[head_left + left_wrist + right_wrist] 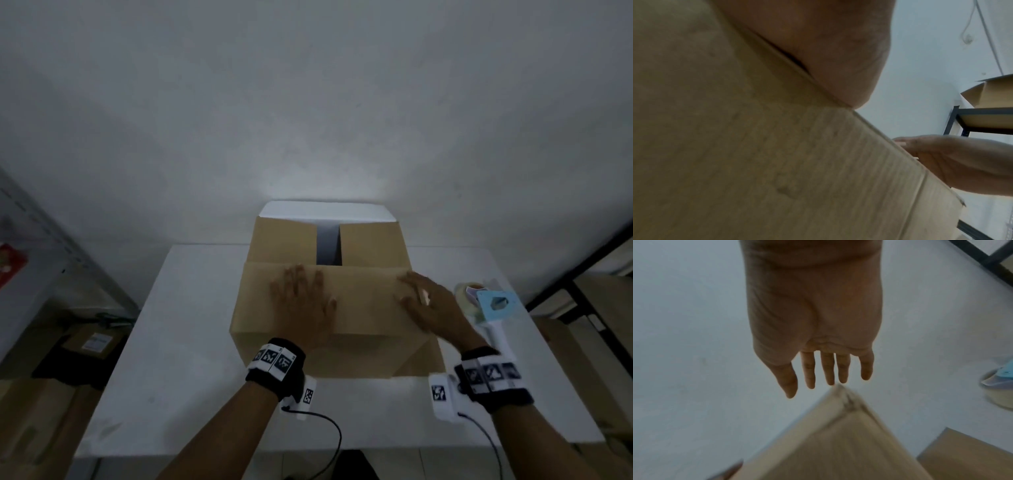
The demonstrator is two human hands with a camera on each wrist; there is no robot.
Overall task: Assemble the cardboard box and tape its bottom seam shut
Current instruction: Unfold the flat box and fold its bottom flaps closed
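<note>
- Head view showed the cardboard box [329,308] standing on the white worktop [191,342], near the middle and reaching toward the far edge, with its flaps on top.
- The near flap [359,298] lay folded flat across the box; beyond it two shorter flaps were folded in with a gap between them.
- The left hand [301,298] rested palm down on the near flap, fingers spread and straight, gripping nothing.
- The right hand [424,301] was at the flap's right end, fingers extended and relaxed; in the right wrist view its fingers [828,369] hung straight just above the box corner, holding nothing.
- A tape dispenser [489,308] with a light blue body and white handle lay near the worktop's right edge, just beside the right hand.
</note>
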